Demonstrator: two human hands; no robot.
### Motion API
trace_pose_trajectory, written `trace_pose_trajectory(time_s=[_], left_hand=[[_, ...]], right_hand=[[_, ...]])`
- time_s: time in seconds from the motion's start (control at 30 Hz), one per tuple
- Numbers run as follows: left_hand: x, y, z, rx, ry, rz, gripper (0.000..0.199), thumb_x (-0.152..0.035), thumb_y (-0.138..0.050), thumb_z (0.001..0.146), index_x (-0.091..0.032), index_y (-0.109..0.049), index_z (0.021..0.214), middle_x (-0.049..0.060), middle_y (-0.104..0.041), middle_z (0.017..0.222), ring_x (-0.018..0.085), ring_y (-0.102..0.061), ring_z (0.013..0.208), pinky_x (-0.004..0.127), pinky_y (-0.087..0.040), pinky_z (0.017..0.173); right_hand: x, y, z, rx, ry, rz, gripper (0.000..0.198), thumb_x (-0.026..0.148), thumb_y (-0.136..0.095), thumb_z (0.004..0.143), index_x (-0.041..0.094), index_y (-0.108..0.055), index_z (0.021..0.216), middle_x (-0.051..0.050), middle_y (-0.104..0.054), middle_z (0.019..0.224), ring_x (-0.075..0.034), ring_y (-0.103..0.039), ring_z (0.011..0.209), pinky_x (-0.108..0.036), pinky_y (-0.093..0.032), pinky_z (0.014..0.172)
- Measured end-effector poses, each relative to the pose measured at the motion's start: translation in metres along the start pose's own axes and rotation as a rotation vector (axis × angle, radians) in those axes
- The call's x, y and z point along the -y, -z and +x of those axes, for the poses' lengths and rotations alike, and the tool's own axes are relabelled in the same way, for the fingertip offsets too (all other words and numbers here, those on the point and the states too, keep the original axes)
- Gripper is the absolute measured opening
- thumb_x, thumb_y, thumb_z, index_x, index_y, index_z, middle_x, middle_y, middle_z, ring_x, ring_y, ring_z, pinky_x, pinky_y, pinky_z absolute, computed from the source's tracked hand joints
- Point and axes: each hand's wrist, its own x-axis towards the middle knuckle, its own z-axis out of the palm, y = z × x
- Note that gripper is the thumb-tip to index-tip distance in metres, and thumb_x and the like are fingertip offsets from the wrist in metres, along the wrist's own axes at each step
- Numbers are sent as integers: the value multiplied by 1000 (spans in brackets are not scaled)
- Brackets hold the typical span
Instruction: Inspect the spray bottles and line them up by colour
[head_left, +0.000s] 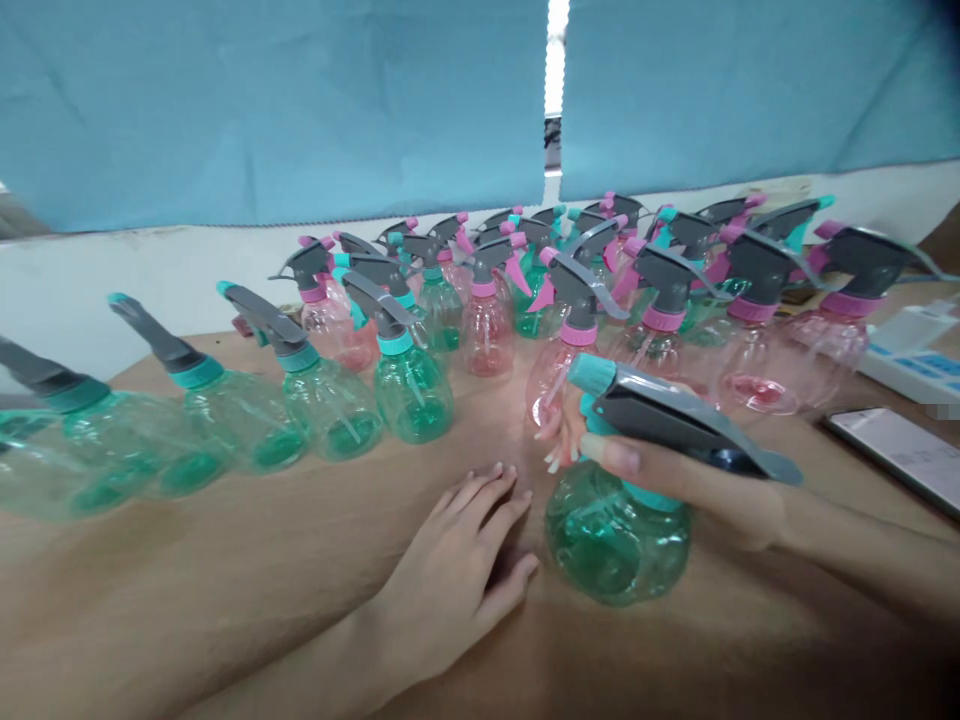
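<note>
In the head view, the phone screen (904, 450) is too blurred for me to read. The right grip (709, 492) wraps round a green spray bottle (616, 545) at its neck, tilted before some pink-collared bottles (487, 338); the left grip (465, 570) lies loosely spread on the counter (300, 580) beside it.

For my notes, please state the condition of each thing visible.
Held green bottle: spray head fitted
Right hand: closed around that bottle's neck
Left hand: open, palm down
Pink bottles: standing, heads fitted
Other green bottles: standing, heads fitted
Phone: screen up
Blue curtain: hanging, narrow gap
</note>
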Motion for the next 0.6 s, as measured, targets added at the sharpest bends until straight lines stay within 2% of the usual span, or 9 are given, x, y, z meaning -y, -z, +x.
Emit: trace_pose_trajectory(time_s=[0.13, 0.23, 0.3, 0.47, 0.6], left_hand=[[1, 0, -1, -1, -10, -1, 43, -31, -52, 92, -18, -46, 133, 12, -46, 141, 29, -38, 132, 48, -32, 107], [1, -1, -1, -4, -16, -7, 44, -30, -51, 92, -18, -44, 134, 12, -45, 143, 29, -37, 133, 48, -32, 107], [1, -1, -1, -12, -17, -10, 43, -31, -51, 93, -18, -45, 133, 12, -44, 143, 29, -37, 133, 48, -32, 106], [1, -1, 0, -9, -13, 5, 43, -32, -50, 93, -16, -45, 132, 13, -45, 142, 28, -37, 132, 47, -33, 107], [1, -1, -1, -11, -19, 16, 43, -32, -50, 93, -13, -46, 132, 14, -45, 141, 28, -37, 132, 47, -32, 107]], right_hand=[[-3, -2, 2, -49, 14, 8, 10, 38, -58, 81, 29, -58, 82, 3, -53, 67, -16, -50, 60, -29, -43, 53], [-9, -4, 2, -27, 59, 19, 11, 39, -58, 79, 38, -64, 88, 3, -61, 73, -17, -53, 58, -32, -48, 52], [-13, -5, 1, 1, 50, 54, 13, 41, -57, 81, 41, -67, 88, 3, -65, 80, -18, -58, 65, -33, -52, 58], [-17, -4, -2, -25, -87, 183, 25, 40, -59, 85, 32, -67, 107, 1, -70, 91, -16, -64, 93, -28, -53, 82], [-15, -5, -3, -44, -69, 153, 25, 38, -60, 85, 28, -68, 107, 1, -70, 83, -17, -66, 89, -28, -54, 80]])
